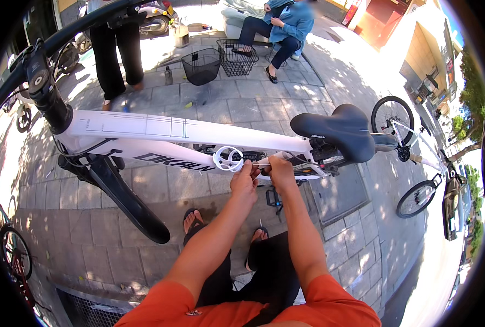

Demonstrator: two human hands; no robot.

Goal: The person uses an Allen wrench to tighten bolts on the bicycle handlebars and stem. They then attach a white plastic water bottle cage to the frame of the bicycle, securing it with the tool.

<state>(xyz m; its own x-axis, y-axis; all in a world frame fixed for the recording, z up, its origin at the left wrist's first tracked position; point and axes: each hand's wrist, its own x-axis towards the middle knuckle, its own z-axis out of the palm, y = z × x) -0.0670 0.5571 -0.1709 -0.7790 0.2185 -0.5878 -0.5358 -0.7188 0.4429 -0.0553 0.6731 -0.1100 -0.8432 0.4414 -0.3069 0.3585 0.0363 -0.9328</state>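
Observation:
A white bicycle frame [160, 126] stretches across in front of me, with a black saddle [338, 133] at its right end. Below the top tube, a white ring-shaped bottle cage [218, 158] sits by the seat tube. My left hand [244, 182] is closed in a pinch at the cage's right edge. Close beside it on the right, my right hand [281, 173] is closed with its fingers curled at the seat tube. A thin, light-coloured piece shows between the two hands; its kind is too small to tell, and the fingers hide what the right hand grips.
The black fork [125, 201] and handlebar [73, 27] are at left, with no front wheel in the fork. Two black baskets [201, 66] stand on the paving beyond. A seated person [291, 27] and a standing person [114, 54] are there. Another white bicycle [411, 133] is at right.

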